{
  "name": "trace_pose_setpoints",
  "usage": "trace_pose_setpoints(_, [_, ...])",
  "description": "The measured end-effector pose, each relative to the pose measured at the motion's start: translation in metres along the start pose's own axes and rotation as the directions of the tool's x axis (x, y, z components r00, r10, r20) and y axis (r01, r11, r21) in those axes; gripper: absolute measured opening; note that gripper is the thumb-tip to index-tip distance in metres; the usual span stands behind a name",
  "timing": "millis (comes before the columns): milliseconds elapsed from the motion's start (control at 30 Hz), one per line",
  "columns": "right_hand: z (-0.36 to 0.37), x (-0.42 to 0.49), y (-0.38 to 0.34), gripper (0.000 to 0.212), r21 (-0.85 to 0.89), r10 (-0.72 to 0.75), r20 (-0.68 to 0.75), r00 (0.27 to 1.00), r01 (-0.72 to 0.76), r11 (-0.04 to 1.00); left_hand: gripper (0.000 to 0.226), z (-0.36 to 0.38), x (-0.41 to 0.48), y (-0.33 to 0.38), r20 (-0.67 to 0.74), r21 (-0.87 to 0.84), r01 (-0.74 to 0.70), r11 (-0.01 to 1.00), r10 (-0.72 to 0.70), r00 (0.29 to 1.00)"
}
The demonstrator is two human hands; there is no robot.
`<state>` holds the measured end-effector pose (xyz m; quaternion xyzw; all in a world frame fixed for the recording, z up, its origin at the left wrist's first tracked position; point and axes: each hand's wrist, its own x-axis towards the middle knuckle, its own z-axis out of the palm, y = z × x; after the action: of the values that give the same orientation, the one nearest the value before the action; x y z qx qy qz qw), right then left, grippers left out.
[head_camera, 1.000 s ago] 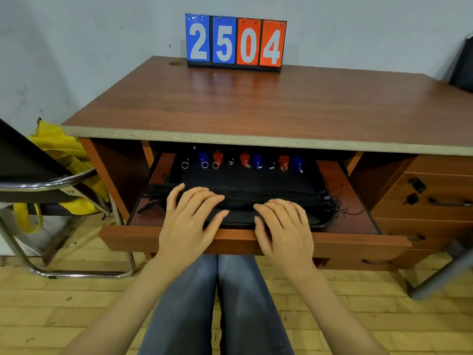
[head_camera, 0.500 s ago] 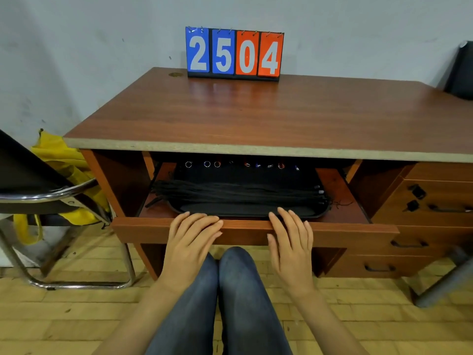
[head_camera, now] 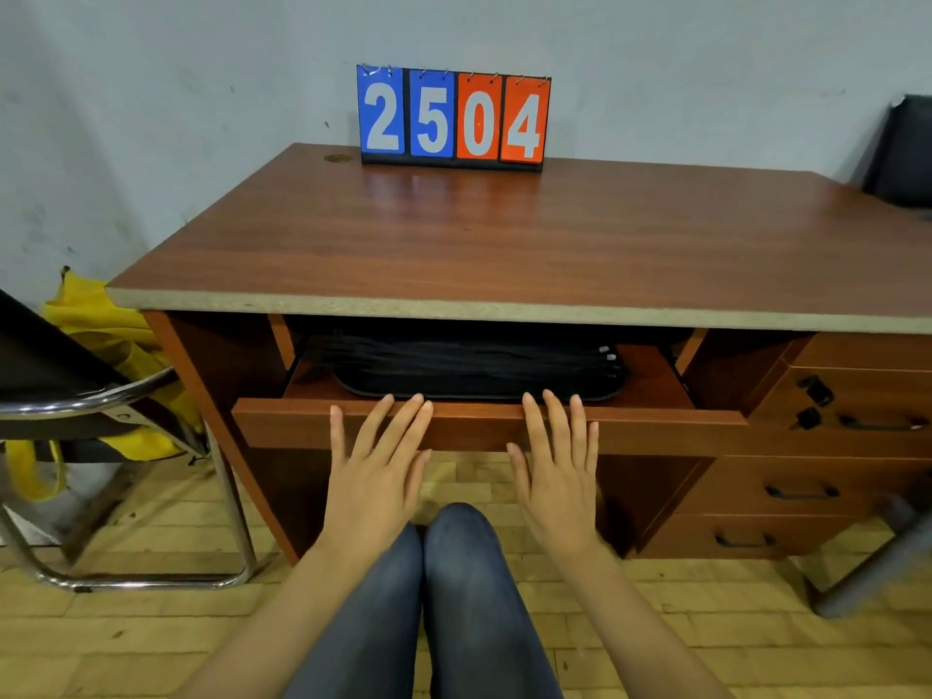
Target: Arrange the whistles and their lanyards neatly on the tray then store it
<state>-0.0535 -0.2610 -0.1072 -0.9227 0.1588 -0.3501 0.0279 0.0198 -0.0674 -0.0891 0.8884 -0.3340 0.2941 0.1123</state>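
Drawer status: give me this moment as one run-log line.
drawer: part open | tray: inside, lanyards on it | left hand: flat on drawer front | right hand: flat on drawer front | whistles: hidden

Counter (head_camera: 504,234): reddish-brown wood grain top, pale beige raw front edge. Drawer (head_camera: 484,425) under both grips: same reddish-brown. Tray (head_camera: 479,388) just beyond the grips: black, with black lanyards (head_camera: 454,358) across it, a few grey-silver ends at their right. Scoreboard (head_camera: 453,118) far beyond the grips: two blue cards, two orange-red, white digits 2504, black base. Wall (head_camera: 151,93): pale grey-blue, scuffed. Floor (head_camera: 151,623): yellowish wood blocks in a brick pattern. Chair (head_camera: 60,396) left of the left grip: black seat, chrome frame; yellow bag (head_camera: 101,330) behind it. Trousers (head_camera: 454,597): blue denim.
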Motion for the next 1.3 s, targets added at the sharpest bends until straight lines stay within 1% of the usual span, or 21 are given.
trace_pose_setpoints(167, [0.014, 0.016, 0.001, 0.054, 0.020, 0.025, 0.028, 0.999, -0.026, 0.999, 0.049, 0.017, 0.016, -0.008, 0.003, -0.015, -0.003, 1.000, 0.003, 1.000])
trace_pose_setpoints(467, [0.031, 0.047, 0.006, 0.053, 0.045, 0.018, 0.077, 0.997, -0.021, 0.999, 0.054, 0.034, 0.048, -0.017, 0.088, -0.048, 0.029, 0.998, -0.025, 0.996])
trace_pose_setpoints(533, [0.034, 0.051, 0.007, 0.054, 0.035, 0.019, 0.086, 0.996, -0.022, 0.999, 0.057, 0.037, 0.053, -0.019, 0.097, -0.051, 0.027, 0.998, -0.022, 0.995])
trace_pose_setpoints(633, [0.037, 0.057, 0.010, 0.055, 0.027, 0.010, 0.107, 0.994, -0.013, 1.000, 0.067, 0.041, 0.058, -0.024, 0.122, -0.056, 0.013, 0.998, -0.006, 0.993])
trace_pose_setpoints(733, [0.038, 0.064, 0.012, 0.057, 0.023, 0.001, 0.145, 0.989, -0.004, 1.000, 0.076, 0.042, 0.066, -0.026, 0.157, -0.062, 0.025, 0.998, -0.015, 0.987])
trace_pose_setpoints(933, [0.033, 0.072, 0.010, 0.062, -0.027, 0.011, 0.229, 0.973, -0.005, 1.000, 0.075, 0.039, 0.071, -0.027, 0.185, -0.052, 0.032, 0.998, -0.022, 0.982])
trace_pose_setpoints(1033, [0.023, 0.073, 0.008, 0.063, 0.000, -0.013, 0.285, 0.958, 0.014, 1.000, 0.074, 0.031, 0.072, -0.024, 0.229, -0.056, 0.050, 0.997, -0.036, 0.973])
trace_pose_setpoints(1133, [0.004, 0.081, 0.009, 0.067, 0.051, -0.035, 0.408, 0.912, 0.016, 0.999, 0.073, 0.014, 0.083, -0.023, 0.373, -0.086, 0.077, 0.993, -0.040, 0.927])
trace_pose_setpoints(1233, [-0.018, 0.081, 0.012, 0.068, 0.073, -0.083, 0.487, 0.869, 0.053, 0.996, 0.079, -0.007, 0.088, -0.022, 0.558, -0.115, 0.071, 0.991, 0.005, 0.830])
trace_pose_setpoints(1300, [-0.036, 0.082, 0.013, 0.068, 0.073, -0.087, 0.536, 0.840, 0.057, 0.996, 0.079, -0.022, 0.090, -0.024, 0.647, -0.116, 0.079, 0.990, 0.015, 0.762])
